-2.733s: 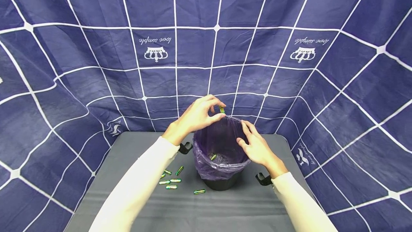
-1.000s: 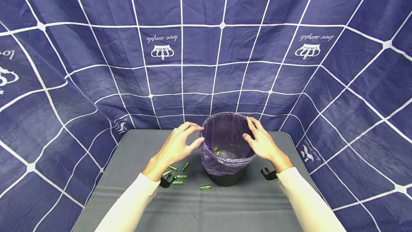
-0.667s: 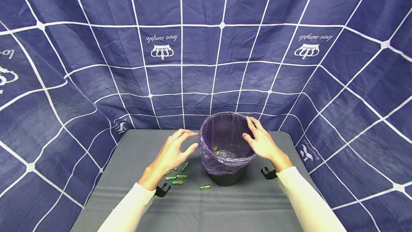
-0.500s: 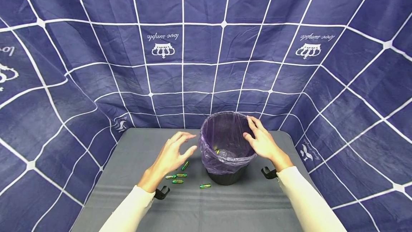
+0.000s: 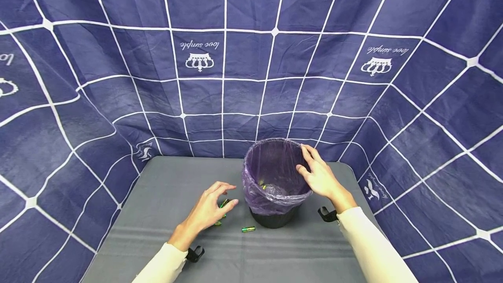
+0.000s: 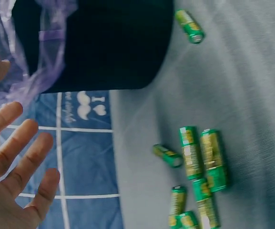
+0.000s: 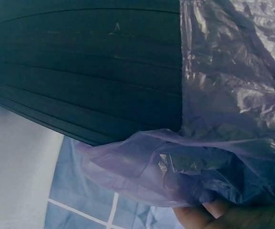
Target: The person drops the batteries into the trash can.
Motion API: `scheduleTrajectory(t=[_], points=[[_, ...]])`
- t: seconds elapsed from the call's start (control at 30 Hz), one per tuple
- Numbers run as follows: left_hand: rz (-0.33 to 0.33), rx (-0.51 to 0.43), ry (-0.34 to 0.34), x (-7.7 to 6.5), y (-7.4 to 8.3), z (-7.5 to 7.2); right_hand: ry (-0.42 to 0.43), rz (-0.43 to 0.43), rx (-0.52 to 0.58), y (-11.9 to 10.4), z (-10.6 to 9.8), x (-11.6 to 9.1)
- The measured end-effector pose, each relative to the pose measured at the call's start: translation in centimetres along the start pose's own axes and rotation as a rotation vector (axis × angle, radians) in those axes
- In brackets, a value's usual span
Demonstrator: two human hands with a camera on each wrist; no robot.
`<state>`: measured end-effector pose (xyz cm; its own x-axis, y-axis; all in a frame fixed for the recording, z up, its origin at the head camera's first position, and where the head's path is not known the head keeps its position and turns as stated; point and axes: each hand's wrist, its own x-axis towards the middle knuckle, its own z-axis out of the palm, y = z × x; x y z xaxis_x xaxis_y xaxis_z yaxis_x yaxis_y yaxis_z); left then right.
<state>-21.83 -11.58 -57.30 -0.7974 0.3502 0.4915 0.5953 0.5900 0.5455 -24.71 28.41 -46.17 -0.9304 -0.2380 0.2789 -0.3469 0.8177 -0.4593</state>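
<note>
My left hand [image 5: 210, 206] hovers over the left side of the table, fingers spread and holding nothing. It covers part of a group of green-and-gold batteries [image 6: 190, 152], which lie loosely together in the left wrist view. A single battery [image 5: 248, 229] lies apart, just in front of the bin. My right hand [image 5: 320, 178] holds the right side of the rim of a black trash bin [image 5: 275, 221], thumb over the opening. A thin purple trash bag [image 7: 137, 167] lines the bin and folds over its rim. Yellow-green bits of battery [image 5: 263, 186] show at its bottom.
The bin stands upright on a grey table [image 5: 173, 178]. A dark blue curtain [image 5: 243, 99] with white grid lines surrounds the table at the back and both sides. Black straps [image 5: 195, 254] hang at the wrists.
My left hand held a battery over the bin, let it go, then moved left and down to the batteries on the table. The right hand has stayed at the rim.
</note>
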Motion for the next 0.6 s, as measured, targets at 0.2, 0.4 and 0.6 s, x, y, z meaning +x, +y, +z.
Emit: scheduleTrajectory(t=[0.2,0.4,0.6], points=[[-0.067,-0.028,-0.088,-1.4,-0.7,1.3,0.005,0.003,0.002,0.1,0.2,-0.1],[-0.022,-0.06,-0.107,-2.3,-1.2,3.1,0.002,0.005,0.014,0.1,0.2,-0.1],[-0.005,-0.111,-0.166,-3.1,-1.2,4.9,0.008,0.0,0.02,0.3,0.2,0.0]])
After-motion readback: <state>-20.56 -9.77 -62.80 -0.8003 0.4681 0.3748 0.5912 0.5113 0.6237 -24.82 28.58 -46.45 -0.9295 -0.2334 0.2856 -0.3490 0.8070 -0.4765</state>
